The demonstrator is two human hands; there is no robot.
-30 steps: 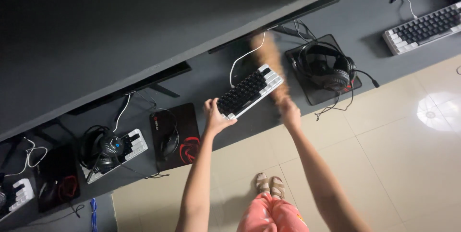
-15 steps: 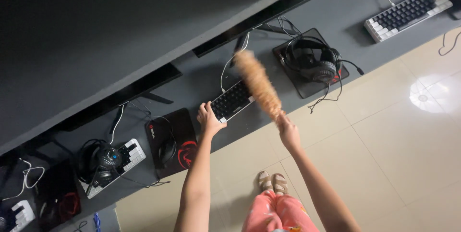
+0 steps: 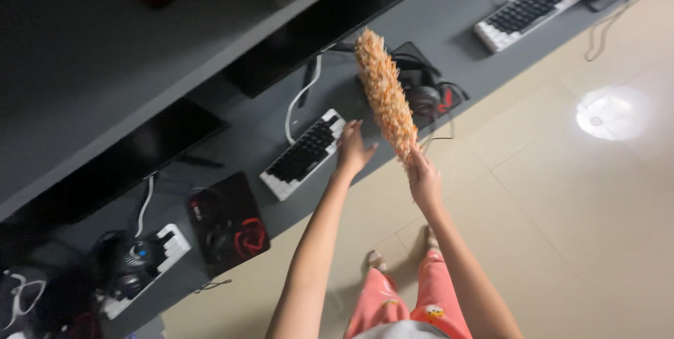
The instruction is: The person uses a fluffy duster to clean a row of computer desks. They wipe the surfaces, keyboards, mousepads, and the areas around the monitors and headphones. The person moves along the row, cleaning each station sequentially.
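Desk (image 3: 435,23), grey, long, running from near left to far right across the scene; it bears all the computer gear listed below. Beige tiled floor (image 3: 562,227) lies along its near side, with a bright patch of reflected light at right.

Monitors, two, black: one (image 3: 316,27) at the desk's far edge above my hands, a second (image 3: 140,149) further left.

Feather duster (image 3: 385,93), orange and cream, fluffy: my right hand (image 3: 425,181) is closed around its handle at the lower end. Its head slants up and away over the desk and crosses in front of the headset, just to the right of the keyboard I touch.

Mouse mat (image 3: 228,220), black with a red emblem, left of that keyboard.

Keyboard (image 3: 305,153), black keys on a white body, tilted on the desk with a white cable (image 3: 298,97) curling off toward the monitor. My left hand (image 3: 353,149) rests flat on its right end, fingers spread, gripping nothing.

Second keyboard (image 3: 530,8), same kind, far right. Third keyboard (image 3: 147,262), near left, partly covered by another headset (image 3: 130,269).

Headset (image 3: 428,97), black with red inside the cups, on a dark mat behind the duster, its cord trailing over the desk edge.
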